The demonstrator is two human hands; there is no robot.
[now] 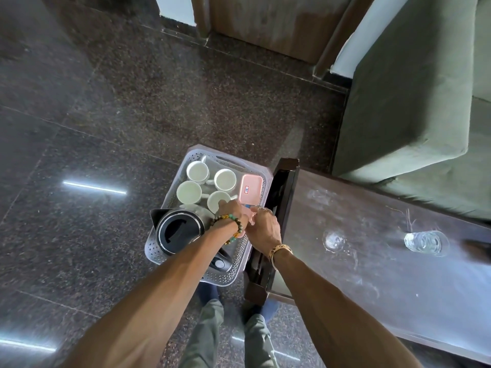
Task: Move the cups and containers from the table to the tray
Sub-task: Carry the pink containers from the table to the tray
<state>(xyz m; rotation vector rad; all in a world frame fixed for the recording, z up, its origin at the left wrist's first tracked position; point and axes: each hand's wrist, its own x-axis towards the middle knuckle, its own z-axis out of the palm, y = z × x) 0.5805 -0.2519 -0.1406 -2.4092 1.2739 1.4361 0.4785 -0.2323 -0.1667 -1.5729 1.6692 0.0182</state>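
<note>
A dark speckled stone floor runs beside a dark wooden table and a green sofa. The grey perforated tray on the floor holds four white cups, a black kettle and a pink lidded container. Two glasses remain on the table. Left hand and right hand together grasp a second pink container, mostly hidden, above the tray

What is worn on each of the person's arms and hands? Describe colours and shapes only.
Both forearms are bare, no sleeves. The left wrist carries a bracelet of round beads in green, amber and brown. The right wrist carries a gold-coloured patterned band, and a ring shows on the right hand.
</note>
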